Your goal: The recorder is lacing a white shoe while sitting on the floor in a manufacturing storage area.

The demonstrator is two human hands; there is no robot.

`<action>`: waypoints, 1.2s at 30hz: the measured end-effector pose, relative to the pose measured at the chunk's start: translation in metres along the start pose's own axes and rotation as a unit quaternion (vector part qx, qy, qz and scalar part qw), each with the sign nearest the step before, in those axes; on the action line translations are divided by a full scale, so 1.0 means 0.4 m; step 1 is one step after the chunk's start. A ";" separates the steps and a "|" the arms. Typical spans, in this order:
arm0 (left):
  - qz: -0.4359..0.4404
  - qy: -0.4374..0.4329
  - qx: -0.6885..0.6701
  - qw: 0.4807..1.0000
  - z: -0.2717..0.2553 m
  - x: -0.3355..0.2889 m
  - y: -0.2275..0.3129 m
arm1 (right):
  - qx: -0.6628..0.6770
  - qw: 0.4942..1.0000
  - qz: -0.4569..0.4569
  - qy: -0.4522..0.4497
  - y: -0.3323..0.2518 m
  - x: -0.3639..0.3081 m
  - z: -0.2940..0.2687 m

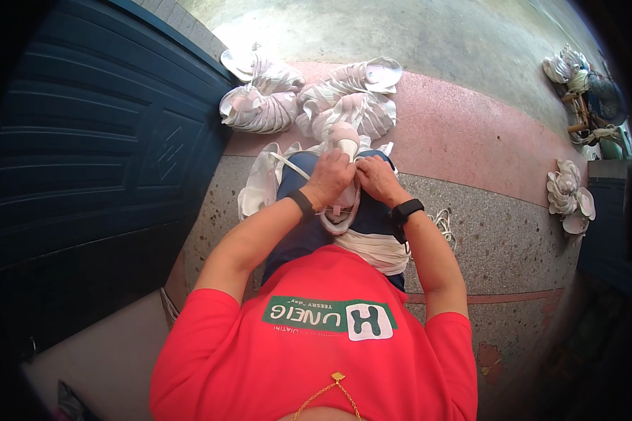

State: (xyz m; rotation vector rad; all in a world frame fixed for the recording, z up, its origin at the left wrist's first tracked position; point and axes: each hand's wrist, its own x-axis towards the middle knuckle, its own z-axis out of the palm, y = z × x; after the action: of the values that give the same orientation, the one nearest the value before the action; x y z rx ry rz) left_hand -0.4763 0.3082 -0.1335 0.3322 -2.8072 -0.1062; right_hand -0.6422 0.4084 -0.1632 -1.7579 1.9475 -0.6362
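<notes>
From where I stand, beyond the grip and to its left lie bundled pale uppers (260, 112), done or waiting I can't say, and nearer in a white lace or strap (291, 165) runs loose toward the left hand (332, 175), so this piece looks only partway finished. Both hands' fingers curl in at the pink-and-white shoe (343, 203) on the lap between them, though their own knuckles hide what they pinch. Right of the right hand (379, 179), loose white cords (442, 228) lie partly behind the forearm, and a farther bundle (571, 196) blurs toward the dark rim.
</notes>
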 end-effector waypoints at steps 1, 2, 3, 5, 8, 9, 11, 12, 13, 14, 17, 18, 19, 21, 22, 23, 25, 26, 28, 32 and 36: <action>0.013 0.003 0.013 1.000 0.005 0.003 0.000 | 0.012 1.000 0.002 -0.001 0.004 -0.001 -0.002; 0.027 0.000 0.019 0.999 0.010 0.006 -0.001 | 0.015 1.000 0.003 0.001 0.007 -0.005 -0.003; 0.042 -0.003 0.027 0.999 0.008 0.011 -0.005 | 0.018 1.000 0.004 0.003 0.007 -0.007 -0.005; 0.064 -0.016 0.021 0.998 0.002 0.016 -0.014 | 0.021 1.000 0.003 0.016 0.004 -0.015 -0.008; 0.067 -0.023 -0.018 0.997 -0.047 0.025 -0.023 | 0.054 0.998 0.011 0.041 -0.019 -0.031 -0.008; 0.037 -0.036 -0.037 0.998 -0.054 0.016 -0.030 | 0.056 0.997 0.012 0.043 -0.035 -0.033 -0.010; -0.024 -0.061 -0.074 0.995 -0.064 0.001 -0.042 | 0.031 0.999 0.015 0.034 -0.064 -0.032 -0.018; -0.052 -0.056 -0.099 0.992 -0.064 -0.005 -0.042 | 0.022 0.999 0.013 0.035 -0.072 -0.029 -0.020; -0.078 -0.051 -0.125 0.988 -0.052 -0.010 -0.037 | 0.022 0.999 0.008 0.040 -0.068 -0.024 -0.006; -0.105 -0.046 -0.150 0.982 -0.042 -0.012 -0.036 | 0.027 0.999 0.010 0.036 -0.058 -0.020 0.002; -0.088 -0.065 -0.096 0.989 -0.028 0.000 -0.012 | 0.055 0.998 0.031 0.008 -0.031 -0.010 0.009; -0.078 -0.076 -0.074 0.991 -0.019 0.004 -0.003 | 0.069 0.997 0.035 0.003 -0.023 -0.008 0.011; -0.064 -0.094 -0.045 0.993 -0.010 0.010 0.003 | 0.083 0.996 0.039 -0.003 -0.015 -0.008 0.013; -0.038 -0.099 0.005 0.994 0.004 0.015 0.014 | 0.113 0.993 0.032 0.013 -0.020 -0.008 0.015; -0.026 -0.087 0.026 0.996 0.010 0.015 0.020 | 0.123 0.992 0.027 0.021 -0.026 -0.009 0.009; -0.018 -0.079 0.030 0.996 0.013 0.011 0.020 | 0.121 0.992 0.020 0.028 -0.034 -0.014 0.004; -0.003 -0.069 0.021 0.997 -0.021 0.009 0.018 | 0.107 0.991 -0.009 0.085 -0.056 -0.032 -0.008; -0.013 -0.080 -0.010 0.997 -0.054 0.003 0.014 | 0.094 0.986 -0.031 0.133 -0.070 -0.048 -0.009; -0.051 -0.111 -0.085 0.989 -0.131 -0.025 0.005 | 0.059 0.984 -0.077 0.147 -0.112 -0.065 -0.031; -0.240 -0.249 -0.384 0.856 -0.213 -0.064 -0.073 | 0.085 0.989 -0.111 0.042 -0.170 -0.086 -0.027; -0.357 -0.191 -0.423 0.811 -0.122 -0.095 -0.120 | 0.123 0.992 0.004 -0.013 -0.175 -0.082 0.008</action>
State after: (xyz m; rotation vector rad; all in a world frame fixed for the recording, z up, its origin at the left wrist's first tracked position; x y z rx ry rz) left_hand -0.4153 0.2690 -0.1036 1.1840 -2.4508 -1.6682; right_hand -0.5816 0.4349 -0.1232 -1.5969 1.7736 -0.8080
